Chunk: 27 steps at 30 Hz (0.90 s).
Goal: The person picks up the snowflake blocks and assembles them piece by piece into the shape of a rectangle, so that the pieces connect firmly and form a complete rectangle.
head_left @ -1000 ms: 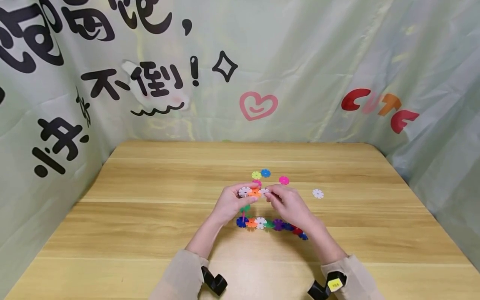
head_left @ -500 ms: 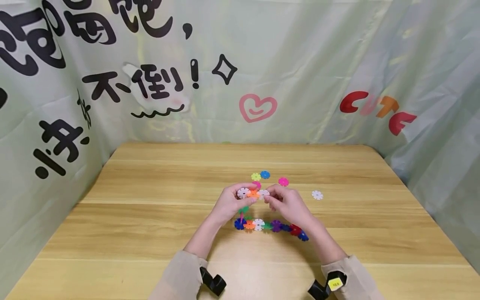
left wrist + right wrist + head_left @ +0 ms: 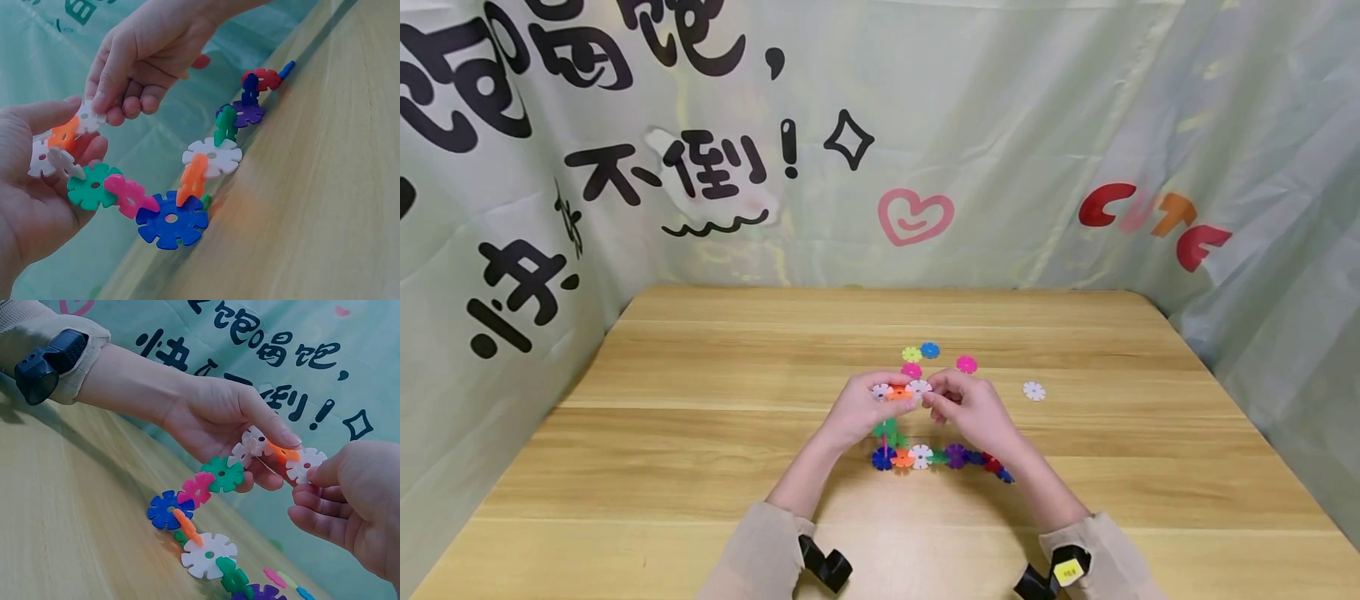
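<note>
My left hand point(image 3: 859, 415) grips one end of a linked chain of notched plastic snowflake discs, its thumb over an orange disc point(image 3: 284, 453). Against that orange disc sits a white disc point(image 3: 306, 465), whose outer edge my right hand point(image 3: 976, 410) pinches between thumb and fingertips. Beyond the left fingers, the chain runs down through a green disc point(image 3: 95, 186) and a pink disc point(image 3: 131, 196) to a dark blue disc point(image 3: 172, 220). From there it stretches rightward with orange, white, green, purple and red pieces, ending at a blue disc point(image 3: 287, 69). The left palm partly hides the upper links.
Loose discs lie on the wooden table point(image 3: 700, 467) past the hands: yellow point(image 3: 912, 354), blue point(image 3: 930, 350), two pink ones point(image 3: 967, 364) and a white one point(image 3: 1033, 391) to the right. A printed curtain point(image 3: 1015, 150) stands behind the table.
The held white disc and my right hand have shifted slightly left and nearer, toward my left hand. The held end of the chain has turned a little, and the lower chain has swung slightly.
</note>
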{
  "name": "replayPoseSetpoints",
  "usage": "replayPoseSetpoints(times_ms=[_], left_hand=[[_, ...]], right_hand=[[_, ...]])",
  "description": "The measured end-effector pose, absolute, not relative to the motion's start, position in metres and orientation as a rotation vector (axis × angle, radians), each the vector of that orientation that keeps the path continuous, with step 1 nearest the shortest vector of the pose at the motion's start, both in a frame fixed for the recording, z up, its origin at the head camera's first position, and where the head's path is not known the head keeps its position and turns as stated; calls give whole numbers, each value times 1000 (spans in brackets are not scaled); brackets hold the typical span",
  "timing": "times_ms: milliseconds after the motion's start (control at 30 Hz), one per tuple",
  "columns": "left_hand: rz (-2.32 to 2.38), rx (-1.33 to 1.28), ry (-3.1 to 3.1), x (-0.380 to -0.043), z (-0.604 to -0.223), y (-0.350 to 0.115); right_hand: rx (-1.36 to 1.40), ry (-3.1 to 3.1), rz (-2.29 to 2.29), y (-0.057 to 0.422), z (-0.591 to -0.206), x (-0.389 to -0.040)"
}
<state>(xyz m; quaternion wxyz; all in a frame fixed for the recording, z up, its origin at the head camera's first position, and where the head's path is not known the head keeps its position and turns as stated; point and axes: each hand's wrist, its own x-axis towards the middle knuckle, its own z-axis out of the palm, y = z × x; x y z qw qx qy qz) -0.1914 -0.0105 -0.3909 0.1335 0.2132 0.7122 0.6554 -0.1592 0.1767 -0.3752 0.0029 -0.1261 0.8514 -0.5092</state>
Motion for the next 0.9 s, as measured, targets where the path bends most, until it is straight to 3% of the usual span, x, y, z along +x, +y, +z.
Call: replayPoseSetpoints(times_ms=[467,900], left_hand=[[1955,576,2036,-192,-391,-12],[1973,593,1995,-193,-393,-14]], right_hand=[[-370,2713,-1614,186,-378,-164],[-201,2832,-1589,232,-372,-175]])
